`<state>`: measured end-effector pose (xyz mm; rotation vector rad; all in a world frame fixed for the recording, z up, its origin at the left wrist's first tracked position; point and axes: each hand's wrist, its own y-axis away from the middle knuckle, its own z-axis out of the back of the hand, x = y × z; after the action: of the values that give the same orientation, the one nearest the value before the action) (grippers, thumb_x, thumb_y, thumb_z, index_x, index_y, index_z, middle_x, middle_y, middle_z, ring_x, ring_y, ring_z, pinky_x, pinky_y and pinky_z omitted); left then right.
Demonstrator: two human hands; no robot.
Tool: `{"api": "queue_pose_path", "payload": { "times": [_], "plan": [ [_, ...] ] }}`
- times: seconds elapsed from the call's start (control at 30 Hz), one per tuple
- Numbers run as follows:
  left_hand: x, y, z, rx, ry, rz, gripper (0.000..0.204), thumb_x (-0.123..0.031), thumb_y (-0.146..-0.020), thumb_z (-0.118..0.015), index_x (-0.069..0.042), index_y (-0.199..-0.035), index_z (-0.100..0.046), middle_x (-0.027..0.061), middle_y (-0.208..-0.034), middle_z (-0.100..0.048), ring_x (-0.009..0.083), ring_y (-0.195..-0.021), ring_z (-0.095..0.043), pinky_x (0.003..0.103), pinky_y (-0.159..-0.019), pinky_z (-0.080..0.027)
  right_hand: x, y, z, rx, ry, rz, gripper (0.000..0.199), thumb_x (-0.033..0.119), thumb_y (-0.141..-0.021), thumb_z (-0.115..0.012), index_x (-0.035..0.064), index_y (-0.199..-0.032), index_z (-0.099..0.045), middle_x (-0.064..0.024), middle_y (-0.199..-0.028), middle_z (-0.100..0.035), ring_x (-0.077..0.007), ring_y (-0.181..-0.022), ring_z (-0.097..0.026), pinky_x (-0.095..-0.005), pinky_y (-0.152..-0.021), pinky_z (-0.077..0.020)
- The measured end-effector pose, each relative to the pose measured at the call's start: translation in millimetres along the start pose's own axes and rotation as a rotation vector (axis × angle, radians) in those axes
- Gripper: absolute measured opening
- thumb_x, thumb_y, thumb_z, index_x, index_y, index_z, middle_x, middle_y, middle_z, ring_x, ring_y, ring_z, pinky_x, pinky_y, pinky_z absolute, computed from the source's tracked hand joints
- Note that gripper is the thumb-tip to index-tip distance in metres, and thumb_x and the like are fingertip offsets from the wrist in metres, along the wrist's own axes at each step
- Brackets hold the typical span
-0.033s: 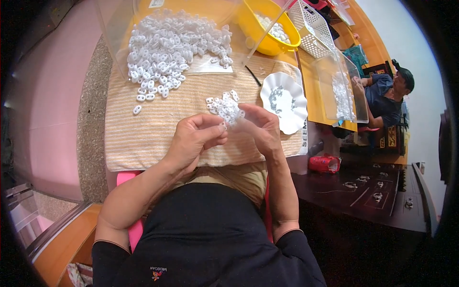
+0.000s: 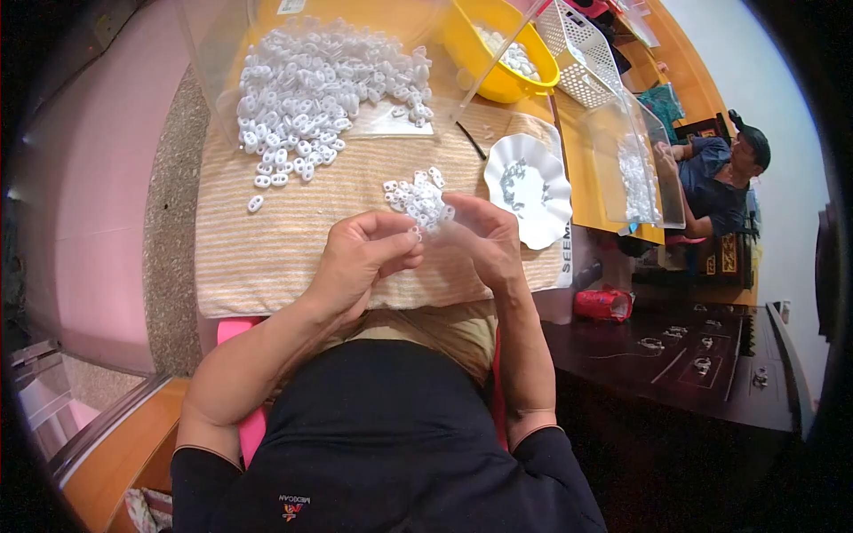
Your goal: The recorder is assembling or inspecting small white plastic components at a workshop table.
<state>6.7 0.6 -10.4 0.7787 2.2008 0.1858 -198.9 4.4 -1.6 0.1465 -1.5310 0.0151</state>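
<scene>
My left hand is closed in a pinch, with a small white plastic two-hole piece between thumb and fingertips. Just right of it, my right hand has its index finger and thumb apart at the edge of a small pile of white two-hole pieces; its thumb is blurred. One piece from that pile shows by the right index fingertip. Both hands are over a striped beige towel. Farther off, a large heap of the same white pieces spreads out of a clear bin.
A white scalloped dish with small dark bits lies right of my right hand, near a thin black stick. Behind are a yellow basin of white pieces and a white perforated basket. A person sits at right by a clear bin.
</scene>
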Motion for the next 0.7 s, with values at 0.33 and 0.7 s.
{"api": "queue_pose_path", "payload": {
  "times": [0.33,0.7],
  "plan": [
    [-2.2,0.3,-1.9,0.009,0.007,-0.004,0.015,-0.003,-0.087,-0.064,0.001,-0.102,-0.062,0.0088,-0.096,-0.067,0.0134,-0.080,-0.065,0.027,-0.075,-0.057,-5.1,3.3,-3.6,0.063,-0.090,-0.020,0.032,0.003,-0.088,-0.065,-0.0062,-0.117,-0.057,-0.0090,-0.094,-0.065,-0.0152,-0.081,-0.065,-0.0273,-0.073,-0.0565],
    [-3.4,0.6,-3.0,0.008,0.050,-0.012,0.015,-0.003,-0.085,-0.067,0.002,-0.098,-0.063,0.0089,-0.088,-0.067,0.0139,-0.077,-0.064,0.027,-0.074,-0.055,-3.4,4.4,-8.7,0.107,-0.121,-0.022,0.031,0.001,-0.088,-0.062,-0.0061,-0.117,-0.056,-0.0102,-0.097,-0.066,-0.0162,-0.083,-0.066,-0.0273,-0.073,-0.0554]
  ]
}}
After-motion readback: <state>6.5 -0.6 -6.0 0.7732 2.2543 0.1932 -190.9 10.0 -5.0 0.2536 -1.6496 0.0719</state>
